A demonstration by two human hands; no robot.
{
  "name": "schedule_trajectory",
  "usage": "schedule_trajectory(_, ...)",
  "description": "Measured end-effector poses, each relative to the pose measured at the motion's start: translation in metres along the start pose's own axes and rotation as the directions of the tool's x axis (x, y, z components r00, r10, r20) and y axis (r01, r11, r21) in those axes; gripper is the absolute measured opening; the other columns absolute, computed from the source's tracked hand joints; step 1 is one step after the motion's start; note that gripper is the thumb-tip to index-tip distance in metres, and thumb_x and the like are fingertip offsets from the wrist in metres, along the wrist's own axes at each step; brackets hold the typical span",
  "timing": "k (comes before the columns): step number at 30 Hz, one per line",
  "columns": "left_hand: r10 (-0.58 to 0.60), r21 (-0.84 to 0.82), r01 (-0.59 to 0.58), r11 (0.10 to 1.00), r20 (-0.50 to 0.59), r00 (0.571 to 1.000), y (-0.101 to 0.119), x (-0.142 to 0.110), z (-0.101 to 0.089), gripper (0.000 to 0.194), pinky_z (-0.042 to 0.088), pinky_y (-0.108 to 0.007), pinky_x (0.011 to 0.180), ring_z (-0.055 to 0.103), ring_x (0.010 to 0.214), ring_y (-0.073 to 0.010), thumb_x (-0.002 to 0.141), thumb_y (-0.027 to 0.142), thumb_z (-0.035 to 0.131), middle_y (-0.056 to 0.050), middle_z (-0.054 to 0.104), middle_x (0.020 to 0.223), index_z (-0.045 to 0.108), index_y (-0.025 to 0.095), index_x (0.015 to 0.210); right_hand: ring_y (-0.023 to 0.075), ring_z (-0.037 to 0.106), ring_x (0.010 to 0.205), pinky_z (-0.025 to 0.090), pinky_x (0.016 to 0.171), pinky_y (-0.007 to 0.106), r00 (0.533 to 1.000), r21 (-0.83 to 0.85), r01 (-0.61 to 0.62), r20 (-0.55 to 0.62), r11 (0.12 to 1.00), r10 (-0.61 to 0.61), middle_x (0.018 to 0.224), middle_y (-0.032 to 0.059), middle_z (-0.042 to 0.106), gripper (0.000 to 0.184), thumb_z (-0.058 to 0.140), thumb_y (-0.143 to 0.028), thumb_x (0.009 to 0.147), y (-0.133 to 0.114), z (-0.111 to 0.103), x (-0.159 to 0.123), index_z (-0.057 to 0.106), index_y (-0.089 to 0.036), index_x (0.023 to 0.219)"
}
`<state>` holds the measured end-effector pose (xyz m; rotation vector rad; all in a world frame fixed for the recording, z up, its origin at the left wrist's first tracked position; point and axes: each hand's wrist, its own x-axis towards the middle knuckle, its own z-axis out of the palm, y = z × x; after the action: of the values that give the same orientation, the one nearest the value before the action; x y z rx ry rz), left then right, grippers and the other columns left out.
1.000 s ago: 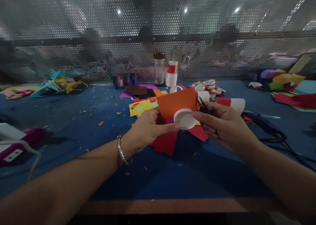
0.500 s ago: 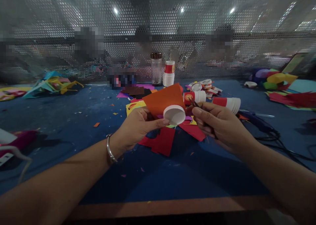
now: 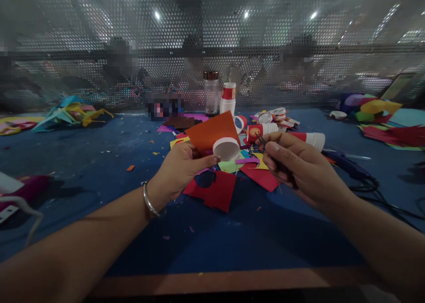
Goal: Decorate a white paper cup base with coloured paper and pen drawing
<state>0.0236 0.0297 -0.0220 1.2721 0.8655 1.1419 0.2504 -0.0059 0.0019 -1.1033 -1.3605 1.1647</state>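
My left hand (image 3: pixel 184 172) pinches a sheet of orange paper (image 3: pixel 210 132) together with a white round cup base (image 3: pixel 226 149), which lies against the lower right part of the sheet. The thumb presses on the base's edge; the other fingers are behind the paper. My right hand (image 3: pixel 295 163) is closed around a slim dark pointed tool (image 3: pixel 261 139), its tip pointing up and left. The grip hides most of the tool, so its kind is unclear. A gap separates the tip from the orange paper. Beneath lies red paper (image 3: pixel 221 192) with a cut-out.
Paper cups (image 3: pixel 262 131) lie behind my right hand, near a cup stack (image 3: pixel 228 100) and a lidded clear bottle (image 3: pixel 211 94). A blue glue gun (image 3: pixel 352 165) with a cable lies right. Coloured paper piles (image 3: pixel 75 112) sit left. Perforated metal (image 3: pixel 212 33) rises behind.
My left hand has tilted and shifted the orange paper and cup base slightly left and up. The dark tool in my right hand is now clear of the paper, with a wider gap.
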Motion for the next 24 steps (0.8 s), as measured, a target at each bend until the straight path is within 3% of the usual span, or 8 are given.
schedule_trajectory(10, -0.013, -0.023, 0.014, 1.000, 0.058, 0.998, 0.0020, -0.0036, 0.0047, 0.038, 0.055, -0.030, 0.080, 0.070, 0.084, -0.0168, 0.063, 0.025, 0.092, -0.005, 0.079, 0.093, 0.076, 0.016, 0.097, 0.0026, 0.039, 0.039, 0.017, 0.033, 0.016, 0.983, -0.039, -0.110, 0.140, 0.993, 0.115, 0.059, -0.0059, 0.058, 0.044, 0.078, -0.054, 0.080, -0.0025, 0.0044, -0.0027, 0.057, -0.019, 0.095)
schedule_trajectory(24, 0.032, 0.036, -0.034, 0.999, 0.059, 0.998, 0.0034, -0.0058, 0.0077, 0.030, 0.055, -0.024, 0.077, 0.071, 0.082, -0.0141, 0.069, 0.020, 0.087, -0.007, 0.080, 0.098, 0.077, 0.015, 0.096, 0.0010, 0.045, 0.037, 0.026, 0.030, 0.010, 0.984, 0.013, -0.160, 0.082, 0.987, 0.159, 0.059, -0.0049, 0.062, 0.054, 0.085, -0.063, 0.066, -0.0043, 0.0061, -0.0020, 0.058, -0.017, 0.078)
